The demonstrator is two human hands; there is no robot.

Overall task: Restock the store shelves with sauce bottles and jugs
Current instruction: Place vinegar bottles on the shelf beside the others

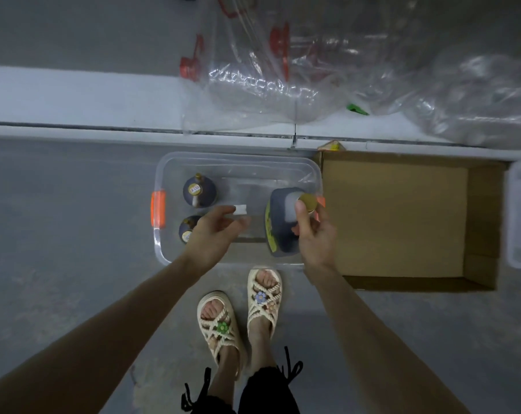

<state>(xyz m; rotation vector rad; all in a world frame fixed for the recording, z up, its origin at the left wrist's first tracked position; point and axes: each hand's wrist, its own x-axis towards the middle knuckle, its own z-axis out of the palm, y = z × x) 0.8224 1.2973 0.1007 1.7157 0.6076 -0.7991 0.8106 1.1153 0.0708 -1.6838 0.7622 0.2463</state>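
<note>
- The dark jug (283, 222) stands at the right end of a clear plastic bin (238, 156) on the floor. Its long axis runs up toward the camera, with the gold cap on top and leaning slightly right.
- The right hand (316, 237) grips the jug at its top, thumb laid against the cap and fingers curled in beneath it.
- The left hand (214, 231) reaches over the middle of the bin with its fingers loosely extended toward the right. A small white slip (240, 209) sits at its fingertips; whether they touch it cannot be told.
- Two smaller dark bottles stand upright at the left end of the bin, the far bottle (199, 191) and the near bottle (187, 228), caps up.
- The jug carries a yellow-green label on its left face, and each bottle has a gold label on its shoulder. None of the writing is readable.
- The left hand covers part of the near bottle, and the right hand hides the jug's handle.
- A cardboard box (396, 216) lies just right of the bin.
- On the shelf (73, 94) beyond, clear plastic containers (253, 85) with red fittings are blurred and cut off at the far edge.
</note>
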